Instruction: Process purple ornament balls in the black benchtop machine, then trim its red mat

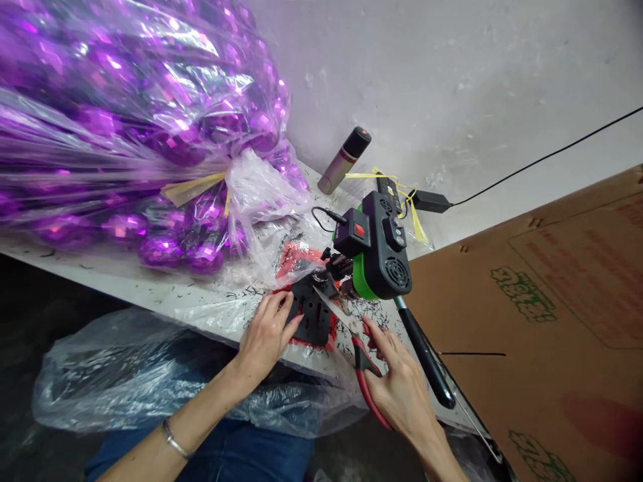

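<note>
My right hand (396, 375) holds a pair of scissors (366, 368) with red and black handles. Their blades point up and left, over the slotted black base plate (312, 318) of a small green and black drill press (382, 248). The blade tips lie close to the area below the drill head; what they touch there, if anything, I cannot make out. On the left edge of that plate rests my left hand (266, 328), its fingers stretched and the thumb apart. Red material (296, 261) shows around the plate, strewn with dark shavings.
Clear plastic bags of shiny purple balls (151, 127) fill the left. Behind the drill press stand a spray can (344, 161) and a black power adapter (429, 201). A cardboard box (552, 301) borders the right. Clear plastic sheeting (130, 375) hangs over the table's front edge.
</note>
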`<control>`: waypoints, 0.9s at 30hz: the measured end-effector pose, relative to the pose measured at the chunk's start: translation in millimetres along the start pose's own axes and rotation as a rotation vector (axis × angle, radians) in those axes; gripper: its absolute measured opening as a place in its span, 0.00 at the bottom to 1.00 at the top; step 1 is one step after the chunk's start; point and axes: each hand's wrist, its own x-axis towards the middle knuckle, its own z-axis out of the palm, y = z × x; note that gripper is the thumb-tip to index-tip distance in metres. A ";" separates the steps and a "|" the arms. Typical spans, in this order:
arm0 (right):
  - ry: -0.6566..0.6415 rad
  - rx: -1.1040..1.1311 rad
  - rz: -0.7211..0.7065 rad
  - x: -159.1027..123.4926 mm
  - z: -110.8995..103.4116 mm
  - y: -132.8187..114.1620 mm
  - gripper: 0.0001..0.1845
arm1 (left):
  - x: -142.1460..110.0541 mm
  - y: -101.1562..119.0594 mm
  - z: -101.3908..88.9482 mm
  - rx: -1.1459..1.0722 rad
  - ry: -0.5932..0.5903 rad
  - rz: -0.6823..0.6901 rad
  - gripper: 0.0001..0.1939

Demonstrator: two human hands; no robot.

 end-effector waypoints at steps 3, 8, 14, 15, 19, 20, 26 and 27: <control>-0.010 0.001 -0.012 3.2 0.0 0.6 0.38 | 0.5 -0.4 -0.5 0.021 0.003 0.021 0.17; 0.016 -0.022 -0.079 -2.9 -3.8 8.9 0.41 | 1.1 0.1 -0.8 0.009 0.007 0.023 0.17; -0.013 0.025 -0.036 8.1 -0.2 -0.1 0.38 | 1.9 -0.4 -2.2 0.012 -0.003 0.024 0.17; -0.020 0.041 -0.023 7.1 -0.3 0.0 0.38 | 1.9 -0.3 -2.4 0.013 -0.002 0.027 0.17; -0.041 0.130 -0.001 -2.3 -2.4 4.6 0.38 | 1.8 0.5 -2.2 0.017 0.007 0.031 0.17; -0.047 0.148 0.006 -2.6 -2.2 4.6 0.38 | 1.7 0.5 -2.0 0.019 0.007 0.029 0.17; -0.098 0.183 0.041 11.4 5.1 -0.5 0.39 | 1.7 -1.0 -1.9 0.017 0.007 0.035 0.17; -0.106 0.179 0.045 10.4 5.4 2.1 0.39 | 1.7 -1.1 -1.9 0.013 0.008 0.038 0.17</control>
